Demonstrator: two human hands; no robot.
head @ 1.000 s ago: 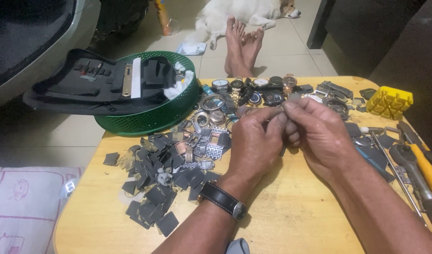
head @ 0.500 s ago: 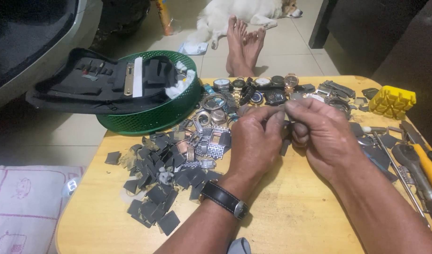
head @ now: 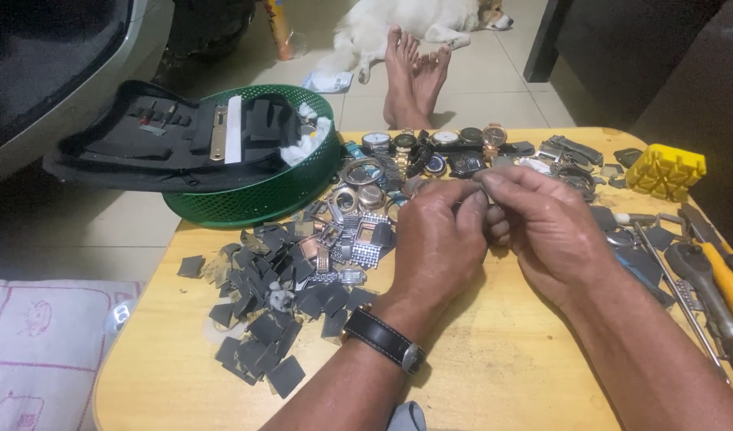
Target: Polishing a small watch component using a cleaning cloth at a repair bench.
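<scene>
I see my left hand [head: 440, 239] and right hand [head: 546, 227] brought together over the middle of the wooden table [head: 494, 375], fingertips meeting at a small part [head: 480, 191] pinched between them — too small and too covered for me to tell what it is. Both hands are curled tight around that pinch. On my left wrist sits a dark-strapped wristwatch [head: 382, 339].

Just left of my left hand lies a heap of metal watch-band pieces [head: 350, 239], and beyond that a spread of dark square pads [head: 263, 319] running toward the table's near-left edge. Behind my hands, along the far edge, a row of watches [head: 430, 148] lies face up. At the far left a green mesh basket [head: 255, 203] overhangs the table edge, with a black open tool case [head: 167, 148] resting across it.

To my right lie screwdrivers and pliers [head: 701, 271], and a yellow block [head: 666, 172] sits at the far-right corner. Past the table — bare feet [head: 414, 72] on the tiled floor, and a pale dog [head: 422, 20] lying down.
</scene>
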